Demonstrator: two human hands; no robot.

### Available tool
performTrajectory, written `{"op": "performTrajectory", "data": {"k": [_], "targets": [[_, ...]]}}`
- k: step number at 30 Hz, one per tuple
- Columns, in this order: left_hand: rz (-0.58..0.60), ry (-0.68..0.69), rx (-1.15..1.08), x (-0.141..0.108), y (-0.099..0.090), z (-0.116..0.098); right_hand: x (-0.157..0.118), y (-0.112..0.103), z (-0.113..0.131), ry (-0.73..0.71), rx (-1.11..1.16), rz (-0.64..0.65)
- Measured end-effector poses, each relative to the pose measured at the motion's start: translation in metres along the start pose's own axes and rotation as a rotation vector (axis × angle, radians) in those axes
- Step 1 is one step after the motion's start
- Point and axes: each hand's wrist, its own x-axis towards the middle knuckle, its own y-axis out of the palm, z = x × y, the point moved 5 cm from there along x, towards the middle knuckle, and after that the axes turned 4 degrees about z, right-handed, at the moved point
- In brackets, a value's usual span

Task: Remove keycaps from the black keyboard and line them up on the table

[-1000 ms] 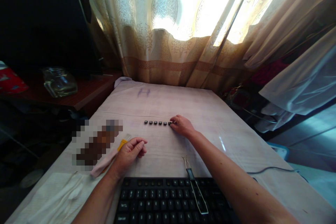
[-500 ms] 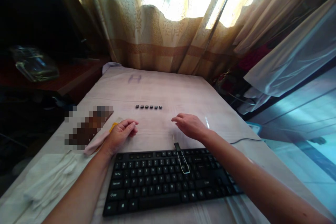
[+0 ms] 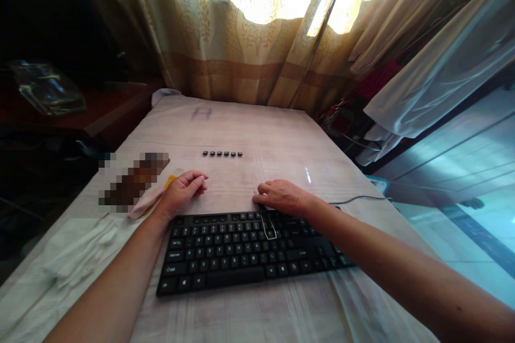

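Observation:
A black keyboard [image 3: 237, 252] lies on the cloth-covered table. Across its top edge rests a wire tool [image 3: 270, 229] with a dark middle, its wire loop over the keys. My right hand [image 3: 279, 195] is at the tool's far end, fingers curled down around it and partly hiding it. Above the keyboard's left corner my left hand [image 3: 187, 187] rests on the cloth with its fingers curled together; what they hold, if anything, is too small to name. Several small black keycaps [image 3: 219, 154] sit in a row beyond both hands.
Left of my left hand lie a blurred-out brown object [image 3: 134, 182], a pink and yellow item [image 3: 148, 201] and white cloth [image 3: 80, 249]. A cable [image 3: 358, 198] runs off to the right. Curtains [image 3: 233, 75] hang behind the table.
My right hand has come down onto the wire tool, which it was apart from before. My left hand keeps its pose. The whole view has shifted slightly.

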Motion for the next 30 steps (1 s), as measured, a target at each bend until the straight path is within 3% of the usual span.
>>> {"op": "performTrajectory", "data": {"k": [2,6,8,11,14,20,30], "targets": [[0.005,0.005,0.012,0.0,0.0,0.0,-0.004,0.002,-0.004,0.074,0.114,-0.086],[0.004,0.029,0.045,0.0,-0.001,-0.001,-0.023,-0.001,-0.017,0.311,0.579,-0.541],[0.0,0.036,0.055,0.0,-0.001,-0.001,-0.029,0.003,-0.02,0.38,0.914,-0.679],[0.001,0.035,0.062,0.0,0.0,-0.001,-0.024,0.015,-0.013,0.389,1.439,-0.623],[0.0,0.022,0.053,0.0,0.0,0.0,-0.014,0.018,-0.004,0.363,1.703,-0.6],[0.009,0.024,0.058,-0.001,0.0,-0.001,0.004,0.017,0.011,0.272,1.655,-0.519],[0.008,0.025,0.079,-0.002,0.001,-0.004,0.007,0.013,0.021,0.221,1.424,-0.48]]}}
